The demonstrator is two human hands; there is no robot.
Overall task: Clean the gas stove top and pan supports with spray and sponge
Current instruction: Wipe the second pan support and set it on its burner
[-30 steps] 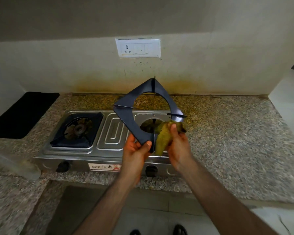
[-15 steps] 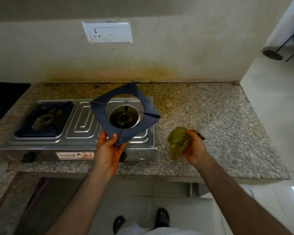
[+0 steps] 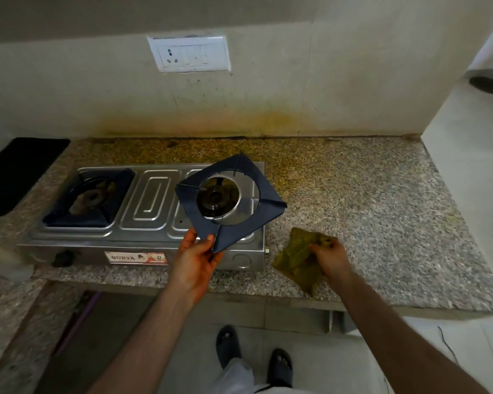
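Observation:
A steel two-burner gas stove (image 3: 148,206) stands on the granite counter (image 3: 367,200). My left hand (image 3: 198,258) grips the near corner of a dark blue square pan support (image 3: 264,200), holding it nearly flat just over the right burner (image 3: 217,197), which shows through its round hole. A second pan support (image 3: 120,180) sits on the left burner. My right hand (image 3: 329,253) holds a crumpled green sponge (image 3: 295,255) down on the counter, just right of the stove.
A black mat (image 3: 15,172) lies at the counter's far left. A blurred clear bottle (image 3: 5,264) sits at the left edge. A switch plate (image 3: 192,54) hangs on the stained wall. The counter ends at the right, with white floor beyond. My feet stand below.
The pan support came down from upright to nearly flat over the right burner. My right hand left it and carried the sponge down to the counter on the right.

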